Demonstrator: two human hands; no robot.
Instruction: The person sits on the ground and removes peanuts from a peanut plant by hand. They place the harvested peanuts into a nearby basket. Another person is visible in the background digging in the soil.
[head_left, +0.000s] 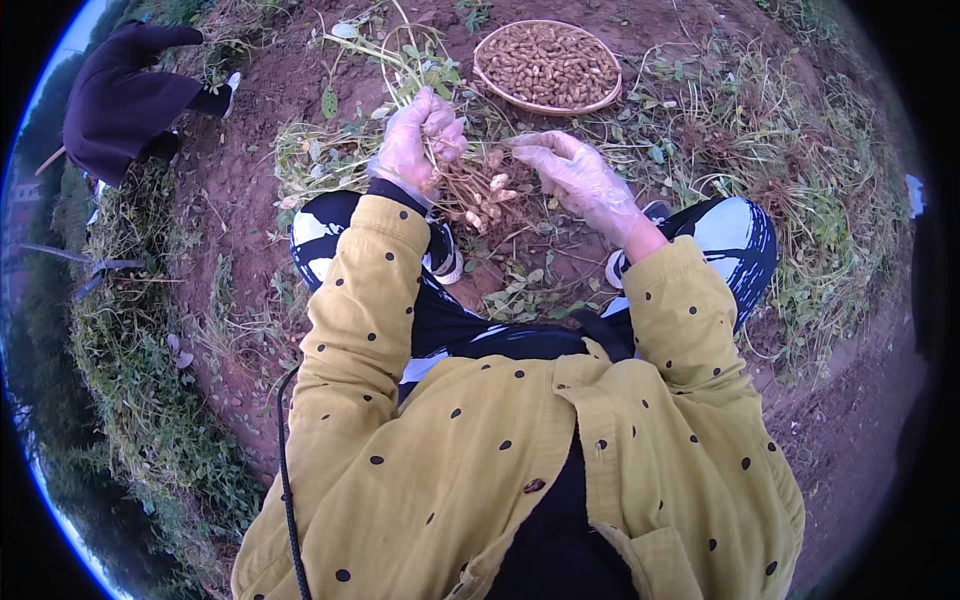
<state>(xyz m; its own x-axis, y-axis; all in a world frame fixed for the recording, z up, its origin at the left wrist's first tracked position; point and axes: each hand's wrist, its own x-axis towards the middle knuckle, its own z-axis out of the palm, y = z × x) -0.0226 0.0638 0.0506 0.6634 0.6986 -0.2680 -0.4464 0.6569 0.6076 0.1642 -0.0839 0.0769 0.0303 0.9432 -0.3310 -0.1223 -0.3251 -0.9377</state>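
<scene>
My left hand (421, 139), in a thin clear plastic glove, grips the stems of a pulled peanut plant. Its green leafy stems (394, 56) stick out beyond the fist, away from me. On the near side of the fist hang thin roots with a cluster of pale peanut pods (491, 201). My right hand (574, 176), gloved the same way, is held just right of the cluster, its fingertips pointing left towards the roots. Whether something small sits between those fingertips is not clear.
A round shallow basket (480, 73) full of peanuts stands on the soil ahead. Pulled peanut vines (817, 202) lie in a heap to the right, others (315, 161) by my left knee. At far left a person in dark clothing (124, 105) bends over beside leafy plants (150, 352).
</scene>
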